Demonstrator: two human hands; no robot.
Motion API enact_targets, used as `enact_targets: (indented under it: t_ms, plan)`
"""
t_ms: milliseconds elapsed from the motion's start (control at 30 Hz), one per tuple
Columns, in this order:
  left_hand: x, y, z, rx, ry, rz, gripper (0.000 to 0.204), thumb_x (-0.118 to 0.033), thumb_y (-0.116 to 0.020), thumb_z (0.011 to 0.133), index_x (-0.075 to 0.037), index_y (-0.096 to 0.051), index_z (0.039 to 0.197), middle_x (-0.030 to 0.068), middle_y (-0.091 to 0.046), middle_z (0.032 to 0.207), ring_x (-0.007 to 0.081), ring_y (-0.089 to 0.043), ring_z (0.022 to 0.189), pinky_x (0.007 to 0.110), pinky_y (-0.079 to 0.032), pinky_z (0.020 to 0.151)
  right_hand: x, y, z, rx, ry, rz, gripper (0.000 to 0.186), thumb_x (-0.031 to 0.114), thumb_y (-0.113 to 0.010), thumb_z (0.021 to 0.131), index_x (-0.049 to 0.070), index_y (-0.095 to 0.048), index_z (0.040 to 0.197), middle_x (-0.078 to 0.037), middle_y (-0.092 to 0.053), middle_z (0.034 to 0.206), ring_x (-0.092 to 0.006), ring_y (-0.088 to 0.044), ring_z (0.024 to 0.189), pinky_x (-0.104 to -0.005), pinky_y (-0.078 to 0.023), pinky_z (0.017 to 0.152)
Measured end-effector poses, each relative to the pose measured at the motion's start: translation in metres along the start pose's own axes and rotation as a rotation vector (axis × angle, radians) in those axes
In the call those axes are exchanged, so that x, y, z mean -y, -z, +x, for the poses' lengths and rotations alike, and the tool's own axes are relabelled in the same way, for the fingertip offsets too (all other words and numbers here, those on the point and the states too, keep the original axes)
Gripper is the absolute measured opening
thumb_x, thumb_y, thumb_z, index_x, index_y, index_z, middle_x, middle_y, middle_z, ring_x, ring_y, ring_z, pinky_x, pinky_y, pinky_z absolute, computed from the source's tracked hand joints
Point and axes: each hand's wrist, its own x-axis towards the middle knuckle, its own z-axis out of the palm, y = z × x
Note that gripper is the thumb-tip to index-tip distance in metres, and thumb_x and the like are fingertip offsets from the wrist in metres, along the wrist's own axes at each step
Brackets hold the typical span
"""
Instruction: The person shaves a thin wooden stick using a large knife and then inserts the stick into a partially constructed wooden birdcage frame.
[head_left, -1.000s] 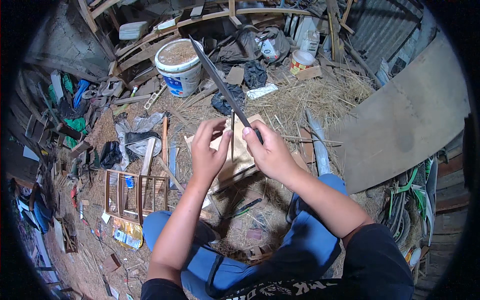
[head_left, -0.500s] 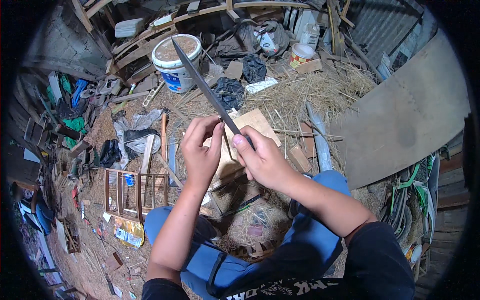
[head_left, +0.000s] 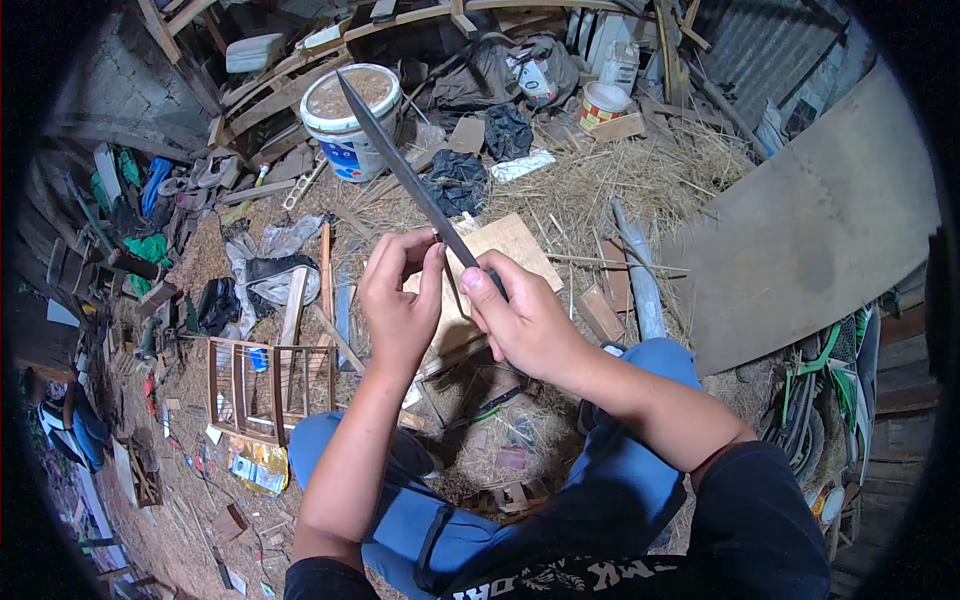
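Note:
My right hand grips a long dark knife by its handle, the blade slanting up toward the upper left. My left hand has its thumb and fingertips closed on the top end of a thin, dark stick, just under the blade. The stick slants down beside my right fingers; whether it touches them is unclear. Below both hands, between my knees, lies a pale wooden board or block.
A large white bucket stands beyond the knife. A small wooden frame cage lies left of my knees. A big flat grey sheet and a green motorbike are at the right. Straw, scrap wood and dark bags litter the floor.
The knife and both hands have shifted left and turned slightly, so the blade leans further left. My left fingers have come up to the blade, around the stick's upper end.

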Motion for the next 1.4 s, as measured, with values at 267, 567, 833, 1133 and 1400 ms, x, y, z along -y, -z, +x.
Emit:
enact_targets:
  t_ms: [267, 567, 833, 1133, 1400]
  plan:
    - [0.000, 0.000, 0.000, 0.000, 0.001, 0.028, 0.010, 0.001, -0.070, 0.092, 0.004, -0.067, 0.101, 0.0108, -0.065, 0.089, 0.0174, -0.070, 0.081, 0.028, -0.057, 0.071, -0.001, 0.001, 0.001, 0.004, -0.013, 0.018, 0.041, 0.039, -0.054, 0.106, -0.002, -0.059, 0.103, -0.013, -0.058, 0.066, -0.0216, -0.057, 0.061, -0.0380, -0.045, 0.060]
    - [0.001, -0.001, -0.001, -0.019, 0.006, 0.037, 0.010, 0.001, -0.071, 0.091, 0.003, -0.067, 0.100, 0.0104, -0.065, 0.089, 0.0161, -0.070, 0.080, 0.027, -0.057, 0.069, 0.004, 0.002, 0.000, 0.050, -0.106, 0.159, 0.040, 0.040, -0.053, 0.107, 0.001, -0.059, 0.106, -0.001, -0.053, 0.060, -0.0106, -0.053, 0.049, -0.0303, -0.042, 0.047]
    - [-0.001, -0.002, 0.001, -0.017, -0.006, 0.011, 0.010, 0.002, -0.071, 0.091, 0.003, -0.067, 0.100, 0.0095, -0.066, 0.090, 0.0155, -0.070, 0.081, 0.027, -0.058, 0.070, 0.000, 0.004, 0.002, 0.043, -0.078, 0.149, 0.040, 0.041, -0.052, 0.107, 0.002, -0.059, 0.107, 0.002, -0.052, 0.059, -0.0078, -0.052, 0.044, -0.0270, -0.040, 0.041]
    - [0.000, -0.002, 0.001, -0.001, -0.047, 0.061, 0.015, 0.003, -0.071, 0.090, 0.002, -0.067, 0.104, 0.0097, -0.066, 0.090, 0.0165, -0.071, 0.082, 0.028, -0.059, 0.071, -0.003, 0.004, 0.002, 0.010, -0.039, 0.087, 0.037, 0.037, -0.055, 0.106, 0.000, -0.061, 0.103, 0.000, -0.052, 0.063, -0.0077, -0.046, 0.057, -0.0305, -0.037, 0.051]
    - [0.010, -0.005, -0.004, -0.049, -0.074, 0.004, 0.027, 0.006, -0.071, 0.088, -0.003, -0.065, 0.113, 0.0094, -0.065, 0.094, 0.0174, -0.071, 0.083, 0.029, -0.058, 0.073, 0.001, 0.004, 0.002, -0.007, 0.014, -0.046, 0.036, 0.035, -0.055, 0.105, -0.001, -0.058, 0.103, -0.011, -0.058, 0.067, -0.0218, -0.058, 0.061, -0.0379, -0.044, 0.058]
